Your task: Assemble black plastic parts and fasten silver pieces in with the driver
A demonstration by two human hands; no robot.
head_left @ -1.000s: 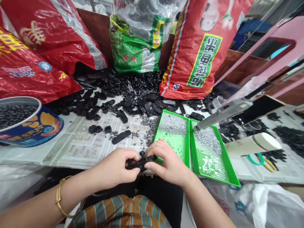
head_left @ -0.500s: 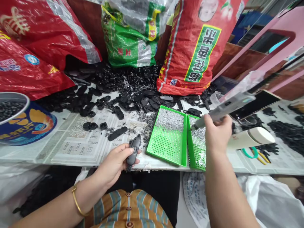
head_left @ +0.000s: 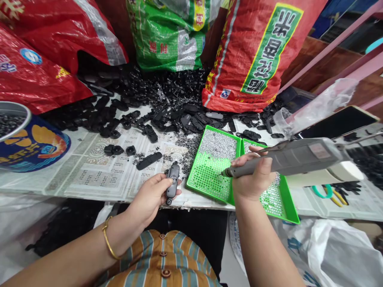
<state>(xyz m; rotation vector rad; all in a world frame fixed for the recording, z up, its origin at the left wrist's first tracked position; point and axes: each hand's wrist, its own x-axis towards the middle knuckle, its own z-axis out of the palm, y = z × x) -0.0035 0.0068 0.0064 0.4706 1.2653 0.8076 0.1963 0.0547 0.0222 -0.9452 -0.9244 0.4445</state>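
My left hand (head_left: 158, 189) pinches a dark grey, elongated plastic part (head_left: 172, 181) with rounded ends, above the table's front edge. Wrapped round a grey electric screwdriver (head_left: 287, 159) is my right hand (head_left: 251, 177). The tool lies nearly level, its tip pointing left over the left green tray (head_left: 209, 195). That perforated tray has small silvery screws heaped at its far end and more standing in its holes. A second green tray (head_left: 295, 213) with screws sits to the right, partly hidden by my right hand and the tool.
Black plastic parts (head_left: 146, 115) are piled at the back, before red and green sacks (head_left: 167, 48). At the left stands a blue tub (head_left: 38, 139) of small dark pieces. A phone (head_left: 338, 123), white bottle (head_left: 317, 175) and yellow-handled pliers (head_left: 335, 197) are on the right.
My right hand has brought the screwdriver left, from the right tray to over the left one. The left hand keeps the plastic part, now held more upright. The view has shifted slightly.
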